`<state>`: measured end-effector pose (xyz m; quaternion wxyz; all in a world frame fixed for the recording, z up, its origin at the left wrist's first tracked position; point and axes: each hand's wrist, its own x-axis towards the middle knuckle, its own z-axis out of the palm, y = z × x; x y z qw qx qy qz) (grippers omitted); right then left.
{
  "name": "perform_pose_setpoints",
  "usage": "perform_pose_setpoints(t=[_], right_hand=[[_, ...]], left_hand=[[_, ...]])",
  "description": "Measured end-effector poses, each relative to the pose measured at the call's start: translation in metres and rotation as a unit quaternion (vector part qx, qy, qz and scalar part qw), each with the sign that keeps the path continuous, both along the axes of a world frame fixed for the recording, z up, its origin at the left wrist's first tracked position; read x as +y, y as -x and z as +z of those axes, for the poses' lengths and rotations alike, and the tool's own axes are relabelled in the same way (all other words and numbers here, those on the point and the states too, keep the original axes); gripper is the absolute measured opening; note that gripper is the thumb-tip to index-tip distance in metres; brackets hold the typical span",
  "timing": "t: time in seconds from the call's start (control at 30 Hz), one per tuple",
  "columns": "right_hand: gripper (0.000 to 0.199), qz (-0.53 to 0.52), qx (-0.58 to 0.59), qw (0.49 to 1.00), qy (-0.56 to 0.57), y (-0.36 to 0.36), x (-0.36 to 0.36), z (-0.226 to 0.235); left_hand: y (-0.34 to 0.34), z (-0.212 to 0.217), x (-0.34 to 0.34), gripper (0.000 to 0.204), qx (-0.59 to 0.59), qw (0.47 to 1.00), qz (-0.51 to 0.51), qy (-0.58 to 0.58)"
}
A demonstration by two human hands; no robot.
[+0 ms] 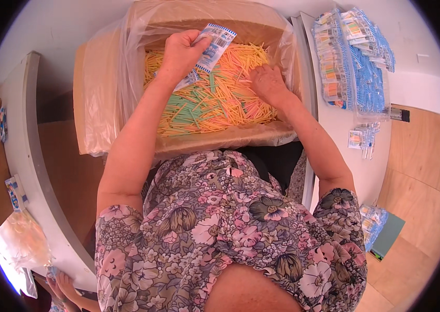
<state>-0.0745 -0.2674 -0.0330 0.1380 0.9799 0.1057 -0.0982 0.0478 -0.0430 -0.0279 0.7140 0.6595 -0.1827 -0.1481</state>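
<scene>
My left hand (pixel 182 56) pinches a small blue-and-white printed packet (pixel 216 49) by its left side, above a large carton (pixel 98 99) lined with clear plastic. Thin sticks (pixel 215 109) in yellow, orange, pink and green fill the carton. Another blue-and-white packet (pixel 189 79) lies on the sticks, partly behind my left wrist. At the carton's right side my right hand (pixel 269 86) reaches down among the sticks with its fingers curled together. Whatever is between those fingertips is hidden.
To the right, a clear plastic bin (pixel 358 67) full of similar packets stands on a white table (pixel 347 156), with a few loose packets (pixel 364 138) beside it. At lower left, another person's hands (pixel 64 286) show near a clear bag (pixel 22 239) with pale contents.
</scene>
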Motion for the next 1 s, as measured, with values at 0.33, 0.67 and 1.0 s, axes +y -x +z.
perform_pose_setpoints(t=[0.33,0.67,1.0], right_hand=[[0.020,-0.197,-0.078,0.858,-0.468,-0.028,-0.015,0.019],[0.017,-0.481,0.116,0.505,-0.707,-0.051,0.007,-0.016],[0.015,-0.478,0.086,0.390,-0.782,-0.115,-0.006,-0.057]], left_hand=[[0.006,0.017,0.000,0.013,0.033,0.999,0.011,0.023],[0.005,0.017,0.002,0.012,0.044,0.998,0.014,0.046],[0.003,0.025,-0.001,0.012,0.066,0.997,0.015,0.041]])
